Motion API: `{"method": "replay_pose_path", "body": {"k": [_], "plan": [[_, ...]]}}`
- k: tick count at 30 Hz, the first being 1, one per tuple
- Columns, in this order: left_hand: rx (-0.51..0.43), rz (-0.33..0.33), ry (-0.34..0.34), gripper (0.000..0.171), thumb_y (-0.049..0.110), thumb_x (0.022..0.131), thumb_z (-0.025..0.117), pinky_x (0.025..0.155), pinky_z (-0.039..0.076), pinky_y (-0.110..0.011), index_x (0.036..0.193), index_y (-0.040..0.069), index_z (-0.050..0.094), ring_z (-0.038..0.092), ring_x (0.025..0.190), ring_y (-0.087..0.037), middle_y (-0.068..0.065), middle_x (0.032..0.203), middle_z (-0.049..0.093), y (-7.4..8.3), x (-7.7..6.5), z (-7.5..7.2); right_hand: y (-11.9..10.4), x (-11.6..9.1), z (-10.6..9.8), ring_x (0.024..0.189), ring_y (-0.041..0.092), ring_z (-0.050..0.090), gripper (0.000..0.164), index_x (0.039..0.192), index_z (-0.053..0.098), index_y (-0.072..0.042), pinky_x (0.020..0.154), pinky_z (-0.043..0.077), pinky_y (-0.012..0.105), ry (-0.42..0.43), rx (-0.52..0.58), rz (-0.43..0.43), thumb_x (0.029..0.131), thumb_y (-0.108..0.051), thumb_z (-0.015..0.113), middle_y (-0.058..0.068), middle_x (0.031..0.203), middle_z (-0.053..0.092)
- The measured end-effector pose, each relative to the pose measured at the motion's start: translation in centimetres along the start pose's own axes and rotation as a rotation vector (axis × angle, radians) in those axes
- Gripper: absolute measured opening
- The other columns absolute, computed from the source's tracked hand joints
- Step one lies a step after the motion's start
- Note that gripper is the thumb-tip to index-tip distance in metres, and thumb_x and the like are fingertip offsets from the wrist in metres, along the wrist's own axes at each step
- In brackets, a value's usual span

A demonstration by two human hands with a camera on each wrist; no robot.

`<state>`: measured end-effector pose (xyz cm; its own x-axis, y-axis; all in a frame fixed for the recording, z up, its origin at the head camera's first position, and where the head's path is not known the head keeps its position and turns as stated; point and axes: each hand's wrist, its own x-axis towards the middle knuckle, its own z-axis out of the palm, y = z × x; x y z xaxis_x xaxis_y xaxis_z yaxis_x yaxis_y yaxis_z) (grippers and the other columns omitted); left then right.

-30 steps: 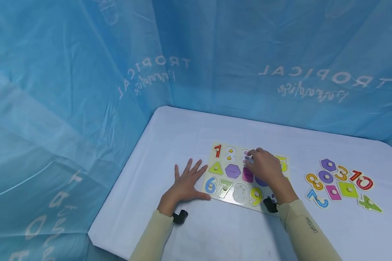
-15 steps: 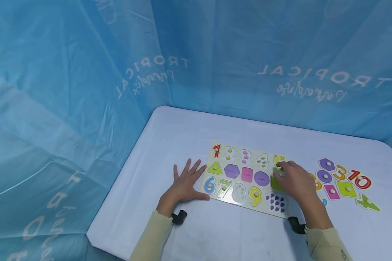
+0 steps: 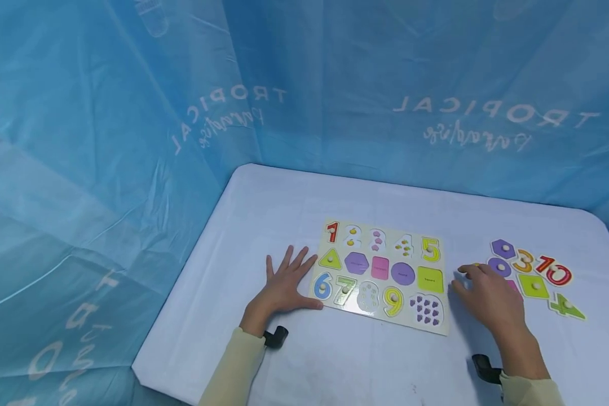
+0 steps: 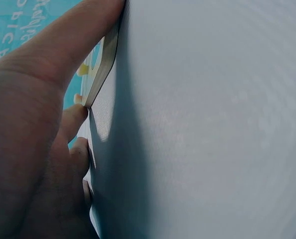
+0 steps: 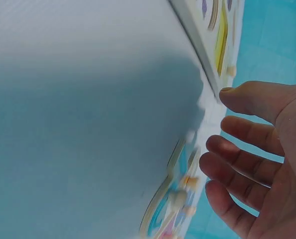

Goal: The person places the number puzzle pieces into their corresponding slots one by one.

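Note:
A number-and-shape puzzle board [image 3: 365,242] lies on the white table. Knobbed pieces such as the red 1 [image 3: 332,232], yellow 5 [image 3: 430,249], blue 6 [image 3: 322,286] and yellow 9 [image 3: 393,301] sit in it; other slots show their printed bottoms. My left hand [image 3: 284,287] rests at the board's left edge, fingers spread, thumb along the near corner. My right hand [image 3: 494,296] holds nothing and hovers between the board and the loose pieces, fingers loosely bent. In the right wrist view a blue puzzle piece [image 5: 160,209] lies below its fingertips; the head view hides it behind the hand.
Right of the board lie several loose knobbed pieces: a purple hexagon [image 3: 503,248], a purple circle [image 3: 499,267], an orange 3 [image 3: 523,261], a red 10 [image 3: 554,270], a green square [image 3: 533,286] and a green 4 [image 3: 566,306]. A blue curtain [image 3: 335,113] hangs behind the table.
My right hand has moved right, from over the board's upper middle, across its right side, to the loose pieces. The left hand stays at the board's left edge. The view has shifted slightly.

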<state>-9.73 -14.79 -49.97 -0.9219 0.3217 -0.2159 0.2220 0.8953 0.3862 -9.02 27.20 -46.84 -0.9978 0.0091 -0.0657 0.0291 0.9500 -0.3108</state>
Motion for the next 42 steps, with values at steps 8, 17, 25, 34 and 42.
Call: {"method": "replay_pose_path", "body": {"k": [8, 17, 25, 34, 42], "plan": [[0.010, 0.000, 0.000, 0.113, 0.076, 0.062, 0.070, 0.104, -0.014, -0.065, 0.154, 0.033, 0.020, -0.010, 0.145, -0.025, 0.007, 0.161, 0.006, 0.1, 0.1, -0.1, 2.0, -0.7, -1.4, 0.096, 0.049, 0.052, 0.048, 0.115, 0.061, 0.004, 0.068, 0.046, 0.059, -0.014, -0.047, 0.079, 0.080, -0.025, 0.077, 0.030, 0.111, 0.056], [0.018, -0.010, -0.006, 0.114, 0.077, 0.062, 0.069, 0.104, -0.014, -0.065, 0.154, 0.034, 0.019, -0.011, 0.145, -0.024, 0.007, 0.160, 0.005, 0.1, 0.2, -0.1, 3.9, -1.8, -1.9, 0.097, 0.049, 0.051, 0.046, 0.110, 0.062, 0.006, 0.067, 0.046, 0.060, -0.034, -0.081, 0.125, 0.077, -0.023, 0.077, 0.031, 0.107, 0.058], [0.034, -0.014, -0.008, 0.114, 0.079, 0.062, 0.067, 0.104, -0.015, -0.065, 0.154, 0.035, 0.018, -0.013, 0.145, -0.023, 0.008, 0.160, 0.003, -0.1, 0.4, 0.2, 4.5, -2.1, -1.4, 0.078, 0.037, 0.056, 0.040, 0.102, 0.065, 0.006, 0.058, 0.047, 0.049, -0.044, -0.047, 0.119, 0.077, -0.022, 0.078, 0.024, 0.091, 0.063], [0.016, 0.007, -0.001, 0.113, 0.078, 0.062, 0.068, 0.104, -0.014, -0.065, 0.154, 0.033, 0.019, -0.012, 0.145, -0.024, 0.007, 0.160, 0.005, 0.1, 0.3, 0.2, 4.7, -2.3, -0.9, 0.070, 0.029, 0.053, 0.034, 0.099, 0.065, 0.006, 0.058, 0.045, 0.047, -0.081, -0.026, 0.140, 0.080, -0.020, 0.075, 0.016, 0.081, 0.063], [0.018, 0.000, 0.007, 0.114, 0.079, 0.062, 0.067, 0.104, -0.015, -0.065, 0.154, 0.034, 0.019, -0.012, 0.145, -0.024, 0.008, 0.160, 0.005, -0.1, 0.2, 0.2, 4.3, -2.1, -0.8, 0.068, 0.027, 0.052, 0.034, 0.100, 0.064, 0.007, 0.056, 0.045, 0.045, -0.079, -0.024, 0.128, 0.079, -0.018, 0.075, 0.014, 0.079, 0.062]]}}
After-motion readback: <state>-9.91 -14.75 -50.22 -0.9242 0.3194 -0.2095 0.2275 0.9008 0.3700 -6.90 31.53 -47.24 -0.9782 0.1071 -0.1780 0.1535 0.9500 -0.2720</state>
